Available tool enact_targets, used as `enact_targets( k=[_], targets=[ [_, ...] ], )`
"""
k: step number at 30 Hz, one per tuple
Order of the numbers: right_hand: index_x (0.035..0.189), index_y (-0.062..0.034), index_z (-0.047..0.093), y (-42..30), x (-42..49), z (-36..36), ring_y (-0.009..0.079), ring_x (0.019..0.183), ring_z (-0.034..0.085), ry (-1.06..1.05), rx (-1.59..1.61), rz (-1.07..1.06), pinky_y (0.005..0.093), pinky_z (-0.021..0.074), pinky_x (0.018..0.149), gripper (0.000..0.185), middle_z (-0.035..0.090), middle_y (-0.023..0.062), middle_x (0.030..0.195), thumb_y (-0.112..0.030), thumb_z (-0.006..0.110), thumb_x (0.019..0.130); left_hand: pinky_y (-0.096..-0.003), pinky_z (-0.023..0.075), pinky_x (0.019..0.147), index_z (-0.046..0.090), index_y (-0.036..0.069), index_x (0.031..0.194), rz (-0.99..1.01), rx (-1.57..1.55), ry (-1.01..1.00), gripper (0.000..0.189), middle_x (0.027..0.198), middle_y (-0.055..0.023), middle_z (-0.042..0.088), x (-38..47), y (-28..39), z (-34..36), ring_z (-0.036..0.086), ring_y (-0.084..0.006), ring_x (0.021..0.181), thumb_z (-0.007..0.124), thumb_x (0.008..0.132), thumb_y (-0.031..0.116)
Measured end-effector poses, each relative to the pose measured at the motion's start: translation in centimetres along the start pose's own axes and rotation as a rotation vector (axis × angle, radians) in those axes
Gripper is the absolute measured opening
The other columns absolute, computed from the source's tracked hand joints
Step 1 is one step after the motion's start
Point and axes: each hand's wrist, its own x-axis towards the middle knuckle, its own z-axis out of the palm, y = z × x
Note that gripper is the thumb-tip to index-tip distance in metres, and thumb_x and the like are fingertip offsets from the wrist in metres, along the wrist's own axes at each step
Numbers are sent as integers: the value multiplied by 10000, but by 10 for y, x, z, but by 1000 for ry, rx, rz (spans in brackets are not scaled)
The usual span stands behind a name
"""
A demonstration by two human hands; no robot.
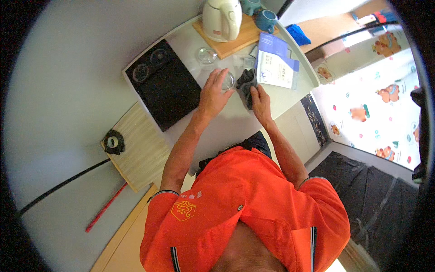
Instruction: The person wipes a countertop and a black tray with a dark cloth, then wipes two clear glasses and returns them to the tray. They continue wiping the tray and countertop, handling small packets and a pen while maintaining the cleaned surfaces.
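My left hand is curved around a clear drinking glass, thumb at its near side and fingers at its far side. In my right hand is a bunched dark grey cloth, held just right of that glass. A second clear glass stands farther back on the white tabletop. Another clear item, partly hidden behind the cloth, cannot be made out. A black tray or mat lies to the left, with two round clear items at its far end.
A white electric kettle and blue mugs stand on a wooden board. A purple and white printed packet lies at the right. A tape roll sits on the lower wooden surface; a patterned curtain hangs at right.
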Motion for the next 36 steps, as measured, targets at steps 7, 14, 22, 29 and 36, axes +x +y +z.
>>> enact_targets(
  k=[7,14,22,29,36],
  targets=[
    [1393,-19,582,1,-7,19,160,913,615,-69,228,-42,321,517,855,391,709,112,1003,-240,520,1077,-475,432,1139,477,70,1487,9,-54,-91,759,1510,-227,465,-4,-2,24,475,-436,1388,806,803,34],
    [1404,-34,582,10,0,25,134,914,595,-107,286,-24,304,510,844,395,687,71,998,-259,513,1086,-449,409,1164,471,66,1497,79,-138,-156,772,1494,-207,485,-1,-20,15,462,-409,1410,753,790,-62],
    [1360,-26,605,9,-7,25,133,912,590,-136,338,0,299,505,830,386,677,61,991,-284,511,1088,-441,440,1131,460,40,1501,-182,-73,-162,842,1457,-224,502,2,-6,18,492,-391,1376,830,746,-2],
    [1321,-10,626,2,3,26,107,876,546,-95,311,-11,279,482,784,386,642,19,967,-305,517,1096,-455,471,1073,467,47,1499,78,-86,-87,877,1375,-225,552,7,-18,17,562,-404,1277,875,724,80],
    [1279,-1,629,1,10,24,115,841,546,-69,336,23,289,482,755,355,629,30,917,-281,519,1090,-440,428,1148,494,41,1476,-110,-34,-137,816,1502,-217,497,6,-2,21,498,-404,1384,854,743,44]
  ],
)
